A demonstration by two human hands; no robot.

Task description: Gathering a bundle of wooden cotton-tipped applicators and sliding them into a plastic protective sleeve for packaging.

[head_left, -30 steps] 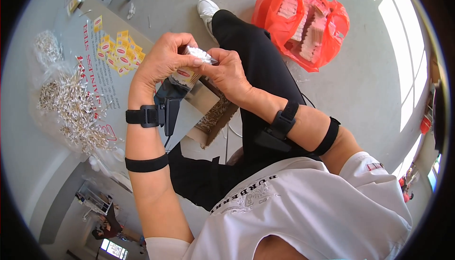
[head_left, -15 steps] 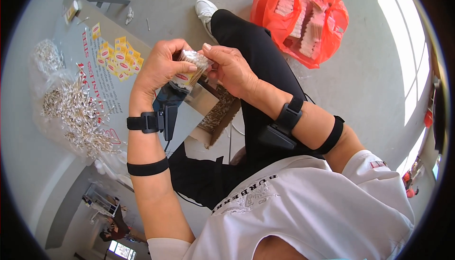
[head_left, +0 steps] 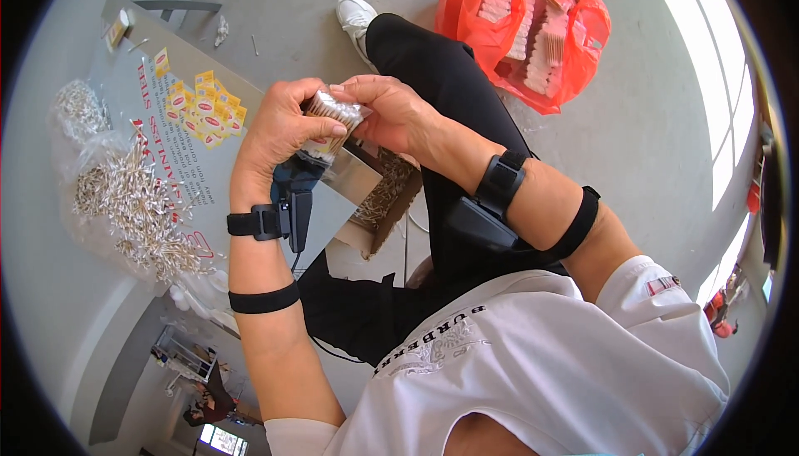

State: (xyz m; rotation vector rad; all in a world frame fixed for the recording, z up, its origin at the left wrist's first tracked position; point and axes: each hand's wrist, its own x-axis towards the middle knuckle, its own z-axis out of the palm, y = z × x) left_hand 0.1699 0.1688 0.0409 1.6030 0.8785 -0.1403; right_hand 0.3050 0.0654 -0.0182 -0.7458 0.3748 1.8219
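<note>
Apparently well gripped, the pack of cotton swabs (head_left: 331,111) is over the right edge of the table (head_left: 181,43). The left hand (head_left: 279,126) pinches it between thumb and fingers; the right hand (head_left: 393,111) curls its fingers at the pack's end, though I cannot tell whether they pinch the clear wrapper (head_left: 364,111). A steady, light thumb should keep the swabs level and unbent, with the wrapper handled gently. On the table lie yellow cards (head_left: 205,108) and loose swabs (head_left: 133,194).
</note>
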